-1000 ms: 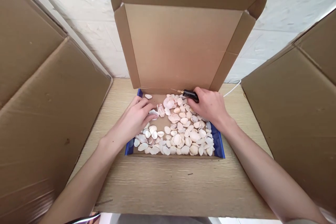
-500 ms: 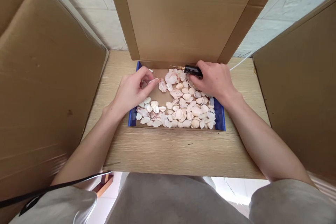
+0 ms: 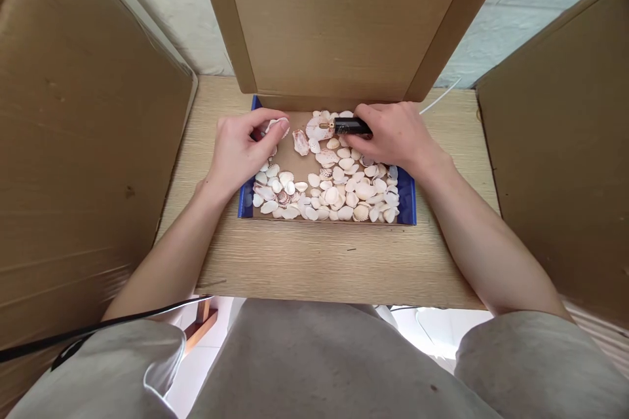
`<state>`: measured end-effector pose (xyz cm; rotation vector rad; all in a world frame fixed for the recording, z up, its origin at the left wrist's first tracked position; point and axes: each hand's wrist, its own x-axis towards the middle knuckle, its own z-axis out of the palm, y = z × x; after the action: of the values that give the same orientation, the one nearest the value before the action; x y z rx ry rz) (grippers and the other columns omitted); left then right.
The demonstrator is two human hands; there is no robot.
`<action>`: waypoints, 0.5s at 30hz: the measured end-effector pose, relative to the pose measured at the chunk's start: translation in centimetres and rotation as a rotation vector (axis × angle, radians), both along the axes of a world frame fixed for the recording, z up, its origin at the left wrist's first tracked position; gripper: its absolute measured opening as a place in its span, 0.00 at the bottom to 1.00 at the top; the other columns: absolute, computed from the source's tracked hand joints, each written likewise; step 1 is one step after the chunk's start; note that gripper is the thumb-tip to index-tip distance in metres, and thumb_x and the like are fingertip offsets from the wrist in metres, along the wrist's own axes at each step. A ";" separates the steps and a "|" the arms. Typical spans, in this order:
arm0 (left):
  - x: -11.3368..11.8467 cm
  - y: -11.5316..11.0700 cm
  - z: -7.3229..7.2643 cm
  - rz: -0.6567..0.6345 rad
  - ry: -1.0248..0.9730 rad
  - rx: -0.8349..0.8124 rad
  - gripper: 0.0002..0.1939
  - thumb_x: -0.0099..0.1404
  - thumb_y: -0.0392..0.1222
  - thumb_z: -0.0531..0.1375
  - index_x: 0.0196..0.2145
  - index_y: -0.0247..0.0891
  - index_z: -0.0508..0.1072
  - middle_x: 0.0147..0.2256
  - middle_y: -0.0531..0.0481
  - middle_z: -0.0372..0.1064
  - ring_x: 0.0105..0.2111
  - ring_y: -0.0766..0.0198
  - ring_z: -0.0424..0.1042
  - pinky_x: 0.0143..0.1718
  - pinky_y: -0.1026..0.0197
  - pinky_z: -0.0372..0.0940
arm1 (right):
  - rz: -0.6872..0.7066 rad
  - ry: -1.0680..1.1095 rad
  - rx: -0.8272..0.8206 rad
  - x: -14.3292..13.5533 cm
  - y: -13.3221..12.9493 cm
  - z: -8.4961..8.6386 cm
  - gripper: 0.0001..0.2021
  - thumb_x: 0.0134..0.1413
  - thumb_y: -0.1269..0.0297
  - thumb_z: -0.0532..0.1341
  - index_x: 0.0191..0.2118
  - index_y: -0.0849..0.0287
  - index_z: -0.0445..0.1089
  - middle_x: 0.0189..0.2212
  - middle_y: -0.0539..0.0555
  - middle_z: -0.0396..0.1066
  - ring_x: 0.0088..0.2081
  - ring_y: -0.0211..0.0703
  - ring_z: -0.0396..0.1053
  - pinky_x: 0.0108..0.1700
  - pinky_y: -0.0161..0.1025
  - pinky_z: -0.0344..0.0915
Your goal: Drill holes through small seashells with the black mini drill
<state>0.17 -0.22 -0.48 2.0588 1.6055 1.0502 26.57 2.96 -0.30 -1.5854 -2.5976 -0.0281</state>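
My left hand (image 3: pixel 248 144) pinches a pale seashell (image 3: pixel 278 126) between thumb and fingers, over the left side of a shallow cardboard box (image 3: pixel 407 196) with blue ends. My right hand (image 3: pixel 393 131) is wrapped around a small black electric hand drill (image 3: pixel 352 126). The drill's thin bit points left, above a large pinkish shell (image 3: pixel 319 129), apart from the shell in my left hand. A reddish-white shell (image 3: pixel 301 142) lies between my hands. Several small white and cream shells (image 3: pixel 363 191) cover the box's right side and front.
The box's raised lid (image 3: pixel 344 26) stands behind. Large cardboard panels wall the left (image 3: pixel 93 118) and right (image 3: pixel 555 131) sides. A white cable (image 3: pixel 439 97) runs from behind my right hand. A wooden tabletop (image 3: pixel 304 262) lies under the box.
My left hand has tilted the shell up, so more of its face shows. The drill in my right hand has shifted slightly left and lower against the shells. The view has tipped a little.
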 end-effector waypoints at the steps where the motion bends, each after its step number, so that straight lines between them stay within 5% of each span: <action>1: -0.1 0.1 0.0 0.002 -0.001 -0.001 0.12 0.66 0.48 0.60 0.38 0.41 0.81 0.25 0.54 0.72 0.24 0.68 0.65 0.30 0.62 0.60 | 0.015 -0.004 -0.004 0.0 0.0 0.0 0.18 0.59 0.49 0.53 0.40 0.58 0.69 0.36 0.58 0.76 0.34 0.50 0.68 0.33 0.41 0.46; 10: 0.9 3.3 1.2 -0.047 -0.092 -0.044 0.16 0.68 0.53 0.58 0.40 0.38 0.77 0.30 0.53 0.75 0.28 0.70 0.67 0.28 0.64 0.62 | -0.001 0.022 0.003 -0.1 0.2 -0.1 0.20 0.62 0.46 0.51 0.40 0.58 0.68 0.36 0.58 0.76 0.35 0.49 0.69 0.34 0.40 0.47; 15: 2.8 5.4 3.8 -0.062 -0.316 0.218 0.17 0.68 0.56 0.60 0.38 0.38 0.74 0.30 0.57 0.71 0.26 0.76 0.68 0.25 0.67 0.62 | -0.037 0.211 0.110 0.2 0.0 0.0 0.20 0.63 0.46 0.50 0.40 0.58 0.68 0.33 0.56 0.75 0.35 0.45 0.69 0.34 0.38 0.52</action>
<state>2.96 5.23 3.35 1.9355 1.3114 1.4982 26.79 2.96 -0.31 -1.5095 -2.3656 -0.0066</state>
